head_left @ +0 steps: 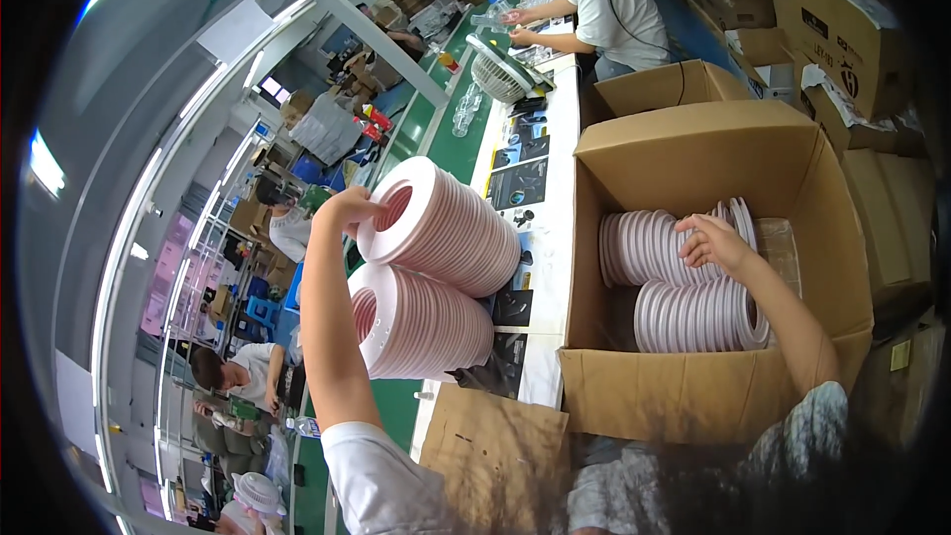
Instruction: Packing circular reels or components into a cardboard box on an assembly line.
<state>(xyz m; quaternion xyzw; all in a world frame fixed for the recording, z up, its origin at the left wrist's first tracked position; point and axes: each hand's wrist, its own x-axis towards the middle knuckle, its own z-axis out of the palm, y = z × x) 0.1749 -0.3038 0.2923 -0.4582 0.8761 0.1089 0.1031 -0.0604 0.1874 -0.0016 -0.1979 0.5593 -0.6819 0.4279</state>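
My left hand (349, 208) rests on the end of the upper stack of pale pink rings (446, 228), fingers curled over its rim. That stack lies on its side on top of a second pink stack (426, 322) on the white worktable (545, 367). My right hand (715, 241) reaches into the large open cardboard box (713, 401) and grips the top of more pink ring stacks (693, 317) lying inside it.
A green conveyor belt (446, 139) runs past the table's left side. A person in a white shirt (614, 0) works at the far end near a white fan grille (500, 69). More cardboard boxes (832, 30) are stacked on the right. Other workers sit at lower left.
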